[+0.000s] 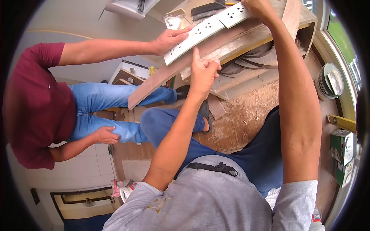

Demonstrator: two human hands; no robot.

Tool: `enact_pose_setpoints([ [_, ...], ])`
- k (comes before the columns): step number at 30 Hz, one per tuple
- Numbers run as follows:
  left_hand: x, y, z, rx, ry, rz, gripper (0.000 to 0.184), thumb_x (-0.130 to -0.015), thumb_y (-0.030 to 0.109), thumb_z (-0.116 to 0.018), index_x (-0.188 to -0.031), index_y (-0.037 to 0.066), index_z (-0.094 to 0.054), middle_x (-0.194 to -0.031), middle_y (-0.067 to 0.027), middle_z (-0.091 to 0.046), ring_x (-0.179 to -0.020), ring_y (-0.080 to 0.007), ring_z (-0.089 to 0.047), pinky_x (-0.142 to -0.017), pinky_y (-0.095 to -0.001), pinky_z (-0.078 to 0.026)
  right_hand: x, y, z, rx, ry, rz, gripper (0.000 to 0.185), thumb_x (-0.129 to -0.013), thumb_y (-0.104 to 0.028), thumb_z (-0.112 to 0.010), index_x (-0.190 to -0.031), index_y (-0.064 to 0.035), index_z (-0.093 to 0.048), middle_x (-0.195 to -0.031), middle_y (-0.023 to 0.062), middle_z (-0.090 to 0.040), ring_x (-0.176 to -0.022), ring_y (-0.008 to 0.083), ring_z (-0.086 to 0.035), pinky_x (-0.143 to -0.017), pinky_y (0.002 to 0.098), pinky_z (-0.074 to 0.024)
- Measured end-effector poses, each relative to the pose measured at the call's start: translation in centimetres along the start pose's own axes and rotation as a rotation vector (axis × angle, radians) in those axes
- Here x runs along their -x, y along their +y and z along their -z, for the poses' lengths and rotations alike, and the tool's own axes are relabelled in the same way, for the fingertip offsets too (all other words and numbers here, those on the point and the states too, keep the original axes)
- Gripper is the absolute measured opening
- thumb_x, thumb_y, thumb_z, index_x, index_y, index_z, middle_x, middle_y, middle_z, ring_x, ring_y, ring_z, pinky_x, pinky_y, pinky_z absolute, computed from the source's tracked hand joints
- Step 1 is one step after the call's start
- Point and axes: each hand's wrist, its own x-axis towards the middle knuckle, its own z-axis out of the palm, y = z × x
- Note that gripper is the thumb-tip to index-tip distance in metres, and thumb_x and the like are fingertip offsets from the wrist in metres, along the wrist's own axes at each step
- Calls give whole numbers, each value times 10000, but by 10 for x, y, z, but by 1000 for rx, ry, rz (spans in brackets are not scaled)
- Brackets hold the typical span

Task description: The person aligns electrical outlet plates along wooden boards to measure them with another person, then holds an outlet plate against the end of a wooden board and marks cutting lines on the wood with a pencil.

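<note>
My right hand (259, 8) grips the far upper end of a white outlet plate (236, 16); part of its fingers is cut off by the frame edge. Adjoining that plate end to end is a longer white outlet plate (194, 35), slightly out of line with it. My left hand (204, 73) holds nothing, its index finger stretched toward the longer plate's lower edge and the other fingers curled. Whether the fingertip touches is unclear. A co-worker's hand (172, 40) rests on the longer plate. Beneath the plates runs a long curved wooden strip (154, 82).
A co-worker in a maroon shirt (42, 104) stands at left. Curved dark strips (250, 61) lie inside the wooden workpiece (312, 34). Wood shavings cover the floor (243, 123). A bucket (329, 81), a yellow level (341, 123) and green boxes (341, 146) stand at right.
</note>
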Motion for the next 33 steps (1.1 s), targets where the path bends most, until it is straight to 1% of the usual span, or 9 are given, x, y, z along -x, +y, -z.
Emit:
enact_pose_setpoints([
  [3,-1,-4,-4,-43,44,-51,966,-908,98,-625,-1544,-72,83,-776,-69,-618,-591,-80,-516,-524,-204,-429,-2,2,-2,-42,-16,5,225,-783,-129,-612,-911,26,-713,-871,260,-695,-829,379,-683,-771,425,-519],
  [8,-7,-1,0,-69,44,20,926,-889,78,-599,-1535,-107,38,-723,-71,-603,-529,-81,-492,-458,-207,-403,-1,5,-4,-41,2,18,241,-777,-121,-604,-931,29,-713,-883,259,-697,-837,368,-685,-769,426,-517],
  [18,-10,12,0,-97,57,89,913,-869,67,-590,-1530,-123,10,-692,-77,-596,-546,-91,-521,-438,-226,-413,2,0,-1,-22,33,58,262,-787,-112,-597,-964,49,-704,-900,278,-692,-851,375,-687,-784,421,-516],
  [21,-11,13,-1,-91,66,72,953,-870,99,-620,-1545,-93,24,-685,-51,-582,-495,-75,-480,-433,-211,-383,4,-2,1,-44,20,44,265,-774,-97,-587,-959,50,-706,-889,289,-683,-846,371,-688,-783,411,-519],
  [23,-10,14,-1,-64,67,87,950,-871,98,-617,-1544,-96,26,-680,-52,-579,-495,-78,-478,-433,-212,-382,-4,6,-3,-56,-20,33,253,-817,-98,-635,-1010,54,-697,-937,264,-707,-854,347,-684,-777,408,-520],
  [25,-9,14,-1,-57,69,85,950,-872,98,-616,-1543,-97,27,-679,-52,-578,-496,-77,-478,-432,-212,-380,-15,21,-14,-162,-124,-49,296,-919,-227,-656,-1120,-15,-703,-806,47,-667,-632,116,-538,-542,287,-429],
  [28,-12,11,0,-53,64,80,949,-873,97,-615,-1542,-98,28,-676,-52,-575,-493,-76,-473,-429,-211,-374,-19,29,-19,-163,-101,14,289,-927,-223,-646,-1117,-12,-697,-774,42,-648,-611,115,-522,-535,292,-421],
  [32,-12,9,0,-67,71,91,955,-869,102,-617,-1544,-93,29,-669,-52,-575,-464,-78,-461,-405,-215,-361,-17,26,-15,-158,-115,-12,274,-923,-219,-646,-1094,-12,-703,-781,64,-663,-629,131,-546,-561,304,-439],
  [33,-12,11,0,-62,69,80,955,-869,102,-617,-1544,-93,29,-669,-52,-575,-464,-78,-461,-405,-215,-361,-18,28,-15,-77,-74,79,269,-918,-217,-648,-1083,-13,-707,-787,77,-672,-645,144,-564,-581,311,-452],
])
